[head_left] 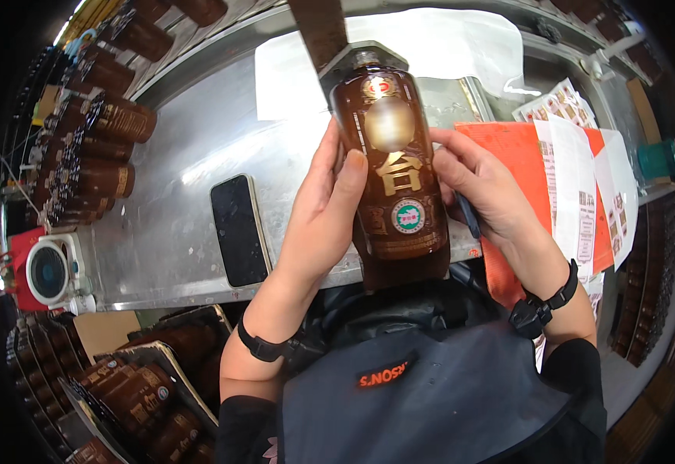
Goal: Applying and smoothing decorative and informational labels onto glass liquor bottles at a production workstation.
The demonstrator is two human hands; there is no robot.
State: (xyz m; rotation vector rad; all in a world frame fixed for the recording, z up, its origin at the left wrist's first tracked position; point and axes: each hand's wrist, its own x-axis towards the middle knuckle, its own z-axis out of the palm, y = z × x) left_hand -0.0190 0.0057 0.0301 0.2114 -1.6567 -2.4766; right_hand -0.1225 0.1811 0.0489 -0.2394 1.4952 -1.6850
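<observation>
A glossy brown glass bottle (390,224) lies neck away from me, on a brown strip (407,272) that crosses the metal table. Gold markings and a round green-and-white emblem sit on its front. My left hand (326,201) grips the bottle's left side, its thumb laid along the front edge. At the opposite side my right hand (480,178) has its fingers bent, the index finger close to the glass. Tucked in that hand is a slim dark tool (467,214), pointing toward me; its exact kind cannot be made out. A dark angular plate (392,52) shows behind the neck.
Left of my hands a black phone (238,232) lies on the metal table (167,185). Similar brown bottles (117,120) crowd the left edge, near a small fan (47,272). An orange folder (507,147) with label sheets (573,178) lies right. A crate of bottles (144,387) stands lower left.
</observation>
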